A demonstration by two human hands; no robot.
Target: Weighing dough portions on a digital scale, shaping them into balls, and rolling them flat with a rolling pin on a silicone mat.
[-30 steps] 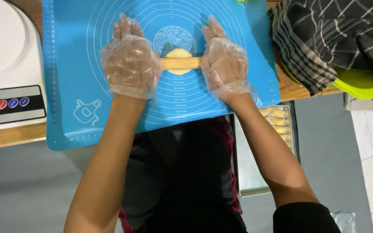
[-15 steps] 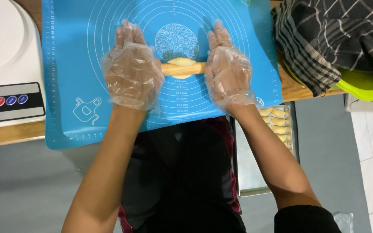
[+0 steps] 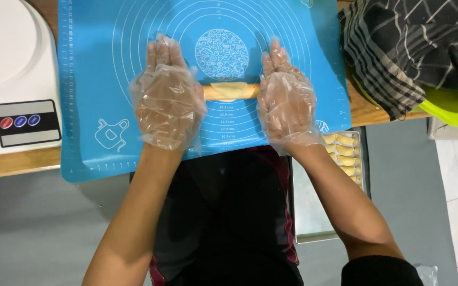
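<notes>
A wooden rolling pin [image 3: 232, 92] lies crosswise on a blue silicone baking mat [image 3: 96, 63] printed with white circles. Under its middle sits a small piece of pale yellow dough [image 3: 228, 88], pressed flat. My left hand [image 3: 166, 100], in a loose clear plastic glove, rests flat on the pin's left end with fingers stretched forward. My right hand [image 3: 286, 100], gloved the same way, presses flat on the pin's right end. Both ends of the pin are hidden under my palms.
A white kitchen scale [image 3: 11, 79] with coloured buttons stands at the left on the wooden counter. A dark checked cloth [image 3: 414, 47] covers a lime-green bowl [image 3: 451, 108] at the right. Below the counter edge, a metal tray [image 3: 314, 212] holds several folded pastries [image 3: 344, 153].
Both hands have rolled the pin towards me along the mat, and the dough under it lies flatter.
</notes>
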